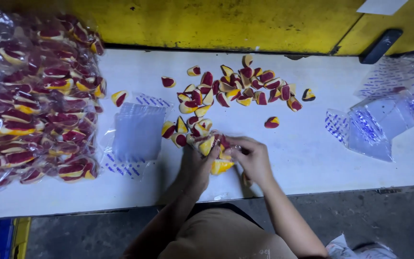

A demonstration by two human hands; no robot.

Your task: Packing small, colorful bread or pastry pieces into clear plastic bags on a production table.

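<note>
Head view: left hand [195, 165] and right hand [252, 160] are meeting at the near edge of a white table [312, 148], fingers pinching a small clear bag [214, 153] that is filling with red-and-yellow wedge candies. Loose candies [240, 88] are lying scattered just beyond the hands. Empty bags [137, 132] are stacking up left of the hands; more empty bags [374, 122] are sitting at right. Packed bags [34, 96] are piling at far left, well apart.

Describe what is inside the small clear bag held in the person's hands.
The clear bag holds red-and-yellow wedge candies. The left hand and right hand cover its lower part, so the count cannot be seen.
</note>
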